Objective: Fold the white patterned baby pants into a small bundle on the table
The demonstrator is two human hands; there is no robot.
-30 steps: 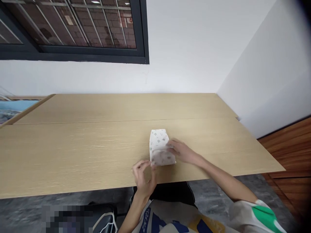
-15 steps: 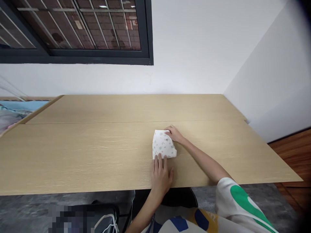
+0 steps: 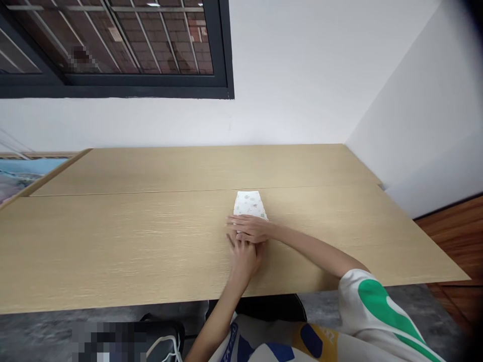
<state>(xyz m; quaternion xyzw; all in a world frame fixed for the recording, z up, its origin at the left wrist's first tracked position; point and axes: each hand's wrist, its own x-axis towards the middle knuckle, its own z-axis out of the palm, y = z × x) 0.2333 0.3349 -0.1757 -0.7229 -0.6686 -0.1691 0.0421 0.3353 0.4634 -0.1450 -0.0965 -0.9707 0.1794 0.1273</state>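
Observation:
A folded piece of white cloth (image 3: 249, 202) with small prints lies flat on the wooden table (image 3: 132, 241); whether it is a garment I cannot tell. Across its near part rests my right hand (image 3: 251, 228), palm down, fingers stretched out to the left. My left hand (image 3: 244, 259) is at the cloth's near edge with its fingers apart. Its fingertips reach under or against my right hand, which partly hides them. The near edge of the cloth is covered by both hands.
A seam runs along the table. Behind it are a white wall (image 3: 287, 75) and a dark-framed window (image 3: 151, 91) with bars. A black chair (image 3: 166, 329) with a white cord stands below the near edge. Blue bedding (image 3: 33, 165) shows at left.
My right hand has moved from the cloth's far right corner down and left across its near part, over my left fingers. The cloth has shifted slightly away from me.

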